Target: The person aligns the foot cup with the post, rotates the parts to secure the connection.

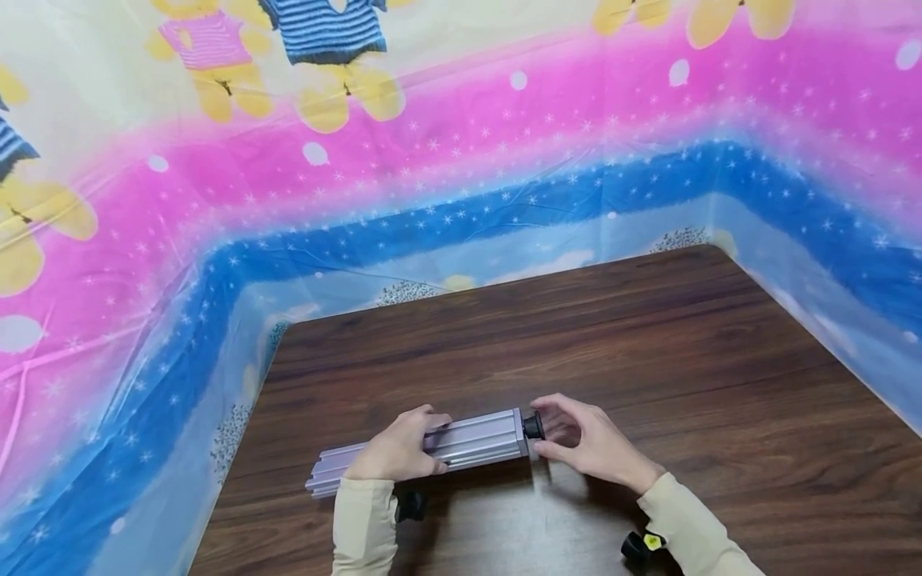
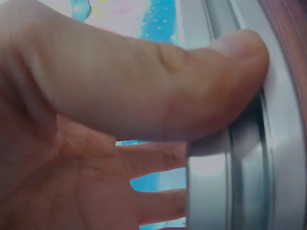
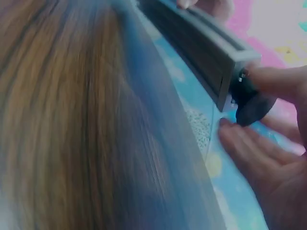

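1. Where the bright printed sheet (image 1: 461,160) walls in its far and side edges, the dark wooden bench (image 1: 648,360) carries a grooved metal bar (image 1: 475,442), lying crosswise near the front edge.
2. Around the bar's middle the left hand (image 1: 399,450) is wrapped, thumb pressed on a groove.
3. At the bar's right end the right hand (image 1: 587,444) pinches a black knob (image 1: 534,426) between its fingers (image 3: 273,79).
4. If the left grip slackens, the bar may roll or twist under the knob's turning.
5. Nothing on the bench blocks either hand.
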### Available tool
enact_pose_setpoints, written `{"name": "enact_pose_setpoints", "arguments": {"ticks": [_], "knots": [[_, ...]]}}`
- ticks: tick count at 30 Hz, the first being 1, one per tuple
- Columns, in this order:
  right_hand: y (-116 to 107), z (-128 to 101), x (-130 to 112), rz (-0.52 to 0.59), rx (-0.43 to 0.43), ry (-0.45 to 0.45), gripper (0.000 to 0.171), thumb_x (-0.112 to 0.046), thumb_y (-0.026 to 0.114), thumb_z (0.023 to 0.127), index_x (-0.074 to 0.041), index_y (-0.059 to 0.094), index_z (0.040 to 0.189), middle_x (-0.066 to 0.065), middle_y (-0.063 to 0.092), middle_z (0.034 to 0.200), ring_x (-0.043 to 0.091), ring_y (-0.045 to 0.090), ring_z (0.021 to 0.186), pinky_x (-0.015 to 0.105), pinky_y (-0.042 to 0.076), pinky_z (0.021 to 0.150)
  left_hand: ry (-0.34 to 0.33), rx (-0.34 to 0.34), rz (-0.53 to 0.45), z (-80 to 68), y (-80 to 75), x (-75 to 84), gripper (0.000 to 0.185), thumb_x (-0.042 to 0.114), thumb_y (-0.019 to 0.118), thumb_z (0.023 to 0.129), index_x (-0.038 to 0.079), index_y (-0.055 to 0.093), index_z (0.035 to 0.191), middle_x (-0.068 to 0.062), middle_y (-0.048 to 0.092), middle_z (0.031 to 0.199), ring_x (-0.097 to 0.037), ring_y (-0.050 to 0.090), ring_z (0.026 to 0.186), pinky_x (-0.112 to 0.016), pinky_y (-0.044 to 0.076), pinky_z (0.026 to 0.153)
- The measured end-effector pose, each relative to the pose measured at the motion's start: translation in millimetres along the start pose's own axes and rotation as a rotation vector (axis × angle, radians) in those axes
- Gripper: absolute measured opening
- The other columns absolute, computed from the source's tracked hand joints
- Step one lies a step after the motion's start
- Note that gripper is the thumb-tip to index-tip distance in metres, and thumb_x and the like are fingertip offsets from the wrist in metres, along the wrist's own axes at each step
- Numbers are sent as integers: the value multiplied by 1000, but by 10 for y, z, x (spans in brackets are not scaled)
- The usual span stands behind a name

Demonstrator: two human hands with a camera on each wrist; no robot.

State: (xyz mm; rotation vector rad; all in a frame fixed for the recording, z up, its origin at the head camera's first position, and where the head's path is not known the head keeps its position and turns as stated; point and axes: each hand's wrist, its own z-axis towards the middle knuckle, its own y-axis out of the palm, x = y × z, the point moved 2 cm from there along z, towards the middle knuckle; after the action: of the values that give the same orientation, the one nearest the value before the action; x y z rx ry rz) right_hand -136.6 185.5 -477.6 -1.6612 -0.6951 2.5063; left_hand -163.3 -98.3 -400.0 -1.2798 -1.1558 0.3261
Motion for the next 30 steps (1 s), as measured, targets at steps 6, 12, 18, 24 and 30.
{"name": "enact_pose_setpoints", "arguments": {"ticks": [6,12,18,24,30], "knots": [[-53,1,-28,-83,13,-255,49,-5,85,80,-4,66,125,9,71,116,17,73,97,36,59,85,-12,-51,-22,-3,15,-19,67,7,86,72,-4,62,134,-14,61,114,-23,57,97,-45,49,90],[-85,10,-24,-137,46,-278,44,-7,86,79,-4,70,120,3,75,107,13,74,88,32,60,80,-37,-61,-3,1,-6,29,66,7,86,73,-2,63,134,-11,62,113,-22,56,95,-45,50,88],[-81,8,19,-122,49,-154,39,-14,85,82,-2,72,117,0,77,96,5,71,81,28,59,76,-19,-48,44,15,6,68,64,6,86,72,-2,65,131,-9,61,107,-20,53,89,-40,49,82],[-82,4,60,-26,29,2,32,-16,81,87,-1,73,114,4,77,91,5,70,80,26,59,73,10,-38,42,14,39,80,63,4,85,69,-4,66,128,-12,62,104,-21,54,89,-39,48,79],[-77,-10,57,100,16,196,42,-20,77,90,10,68,117,13,77,94,10,73,79,24,58,74,-1,-21,52,23,57,99,66,3,84,70,-7,63,131,-18,64,114,-23,57,96,-42,50,85]]}}
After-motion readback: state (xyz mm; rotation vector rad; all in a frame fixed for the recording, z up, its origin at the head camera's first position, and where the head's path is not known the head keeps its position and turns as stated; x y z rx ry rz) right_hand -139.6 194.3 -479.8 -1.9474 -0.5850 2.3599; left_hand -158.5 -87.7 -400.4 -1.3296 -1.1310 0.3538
